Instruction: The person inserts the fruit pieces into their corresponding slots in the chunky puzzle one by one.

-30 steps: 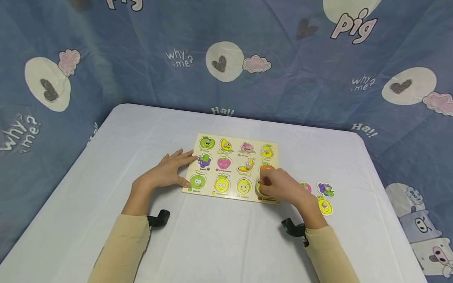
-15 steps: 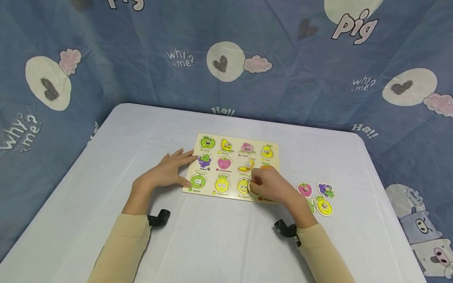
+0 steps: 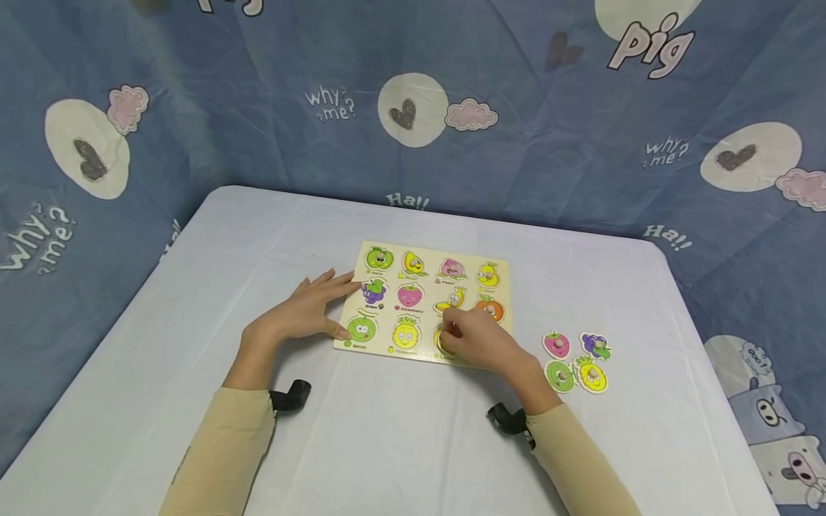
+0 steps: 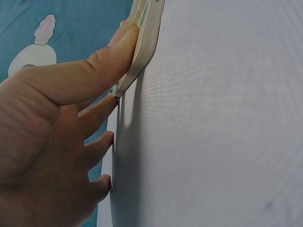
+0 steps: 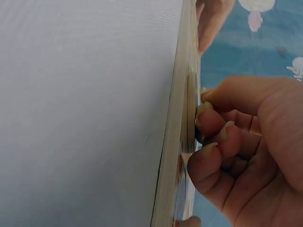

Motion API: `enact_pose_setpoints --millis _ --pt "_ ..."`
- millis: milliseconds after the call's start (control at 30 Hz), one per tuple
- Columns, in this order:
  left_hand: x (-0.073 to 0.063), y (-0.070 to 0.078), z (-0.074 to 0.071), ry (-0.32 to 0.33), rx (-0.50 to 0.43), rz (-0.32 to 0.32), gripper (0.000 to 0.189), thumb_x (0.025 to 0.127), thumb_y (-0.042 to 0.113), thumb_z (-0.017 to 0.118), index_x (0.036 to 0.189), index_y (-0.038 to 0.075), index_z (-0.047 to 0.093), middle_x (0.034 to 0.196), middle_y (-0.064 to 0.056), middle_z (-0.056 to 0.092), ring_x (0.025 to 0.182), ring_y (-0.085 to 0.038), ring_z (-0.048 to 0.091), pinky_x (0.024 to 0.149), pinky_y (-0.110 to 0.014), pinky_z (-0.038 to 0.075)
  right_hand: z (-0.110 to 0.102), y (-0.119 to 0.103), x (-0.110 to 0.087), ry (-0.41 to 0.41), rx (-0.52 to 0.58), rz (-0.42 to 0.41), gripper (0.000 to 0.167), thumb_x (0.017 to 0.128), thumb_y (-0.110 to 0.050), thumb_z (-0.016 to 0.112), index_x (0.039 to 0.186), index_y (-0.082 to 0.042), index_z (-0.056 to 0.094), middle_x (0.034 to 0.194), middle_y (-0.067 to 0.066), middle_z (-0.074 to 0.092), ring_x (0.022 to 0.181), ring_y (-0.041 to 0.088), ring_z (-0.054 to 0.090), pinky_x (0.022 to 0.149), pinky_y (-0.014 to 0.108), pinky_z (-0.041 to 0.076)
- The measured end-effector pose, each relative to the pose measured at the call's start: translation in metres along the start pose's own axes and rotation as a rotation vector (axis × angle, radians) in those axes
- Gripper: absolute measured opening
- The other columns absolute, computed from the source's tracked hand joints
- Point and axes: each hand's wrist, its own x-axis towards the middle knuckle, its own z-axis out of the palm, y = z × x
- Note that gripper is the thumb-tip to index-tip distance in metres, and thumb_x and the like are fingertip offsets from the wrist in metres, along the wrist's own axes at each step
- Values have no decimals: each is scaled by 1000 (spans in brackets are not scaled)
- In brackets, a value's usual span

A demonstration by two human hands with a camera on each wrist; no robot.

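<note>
A cream wooden fruit puzzle board (image 3: 382,348) lies on the table, printed with several fruits. My left hand (image 3: 293,313) rests at its left side, fingers spread along the edge; the thumb (image 4: 106,64) presses on the lower left corner. Over the lemon spot in the bottom row, my right hand (image 3: 484,339) pinches a yellow puzzle piece (image 3: 440,341) by its knob. In the right wrist view this flat piece (image 5: 191,113) sits right at the board's face, standing slightly proud of it. The board's lower right corner is hidden behind the right hand.
Right of the board lie loose knobbed pieces: a strawberry (image 3: 556,345), a grape bunch (image 3: 594,347), a green melon (image 3: 558,376) and a pineapple (image 3: 591,375). The table wears a white cloth (image 3: 393,437), with a blue printed curtain (image 3: 548,172) behind and beside it.
My right hand has slid left with the yellow piece, from the persimmon spot to the lemon spot, uncovering the orange and the loose melon piece. The left hand stays put.
</note>
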Motion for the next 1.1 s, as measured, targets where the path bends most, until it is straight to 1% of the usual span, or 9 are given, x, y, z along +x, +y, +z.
enact_pose_setpoints --millis 267,500,767,967,1100 --pt "1 0 0 1 1 0 100 69 33 87 155 24 37 167 -5 23 156 -38 4 123 -65 -3 1 -3 2 1 18 36 16 91 -16 62 76 -20 58 60 -8 48 52 4 39 50 19 30" --pt "0 0 0 -2 -6 -12 101 69 33 87 155 23 36 167 -5 22 156 -37 2 124 -64 -3 4 -5 4 8 11 42 18 93 -18 63 76 -20 57 59 -8 47 52 3 39 50 18 31" --pt "1 1 0 -4 -5 -12 100 70 34 87 155 24 36 167 -6 22 156 -38 3 123 -65 -3 5 -7 4 -20 5 79 16 94 -19 65 80 -18 58 61 -7 51 53 5 42 50 18 33" --pt "0 1 0 -8 -11 -13 100 70 33 87 155 24 36 167 -7 22 156 -38 3 123 -65 -3 0 -7 1 -39 33 91 14 95 -20 64 81 -20 60 63 -6 51 55 6 44 52 19 36" --pt "0 1 0 -5 -16 -13 100 70 33 87 155 23 36 167 -6 23 156 -38 3 123 -65 -3 -7 -4 -3 -24 60 112 13 95 -21 64 82 -21 61 63 -5 53 56 9 47 53 22 38"
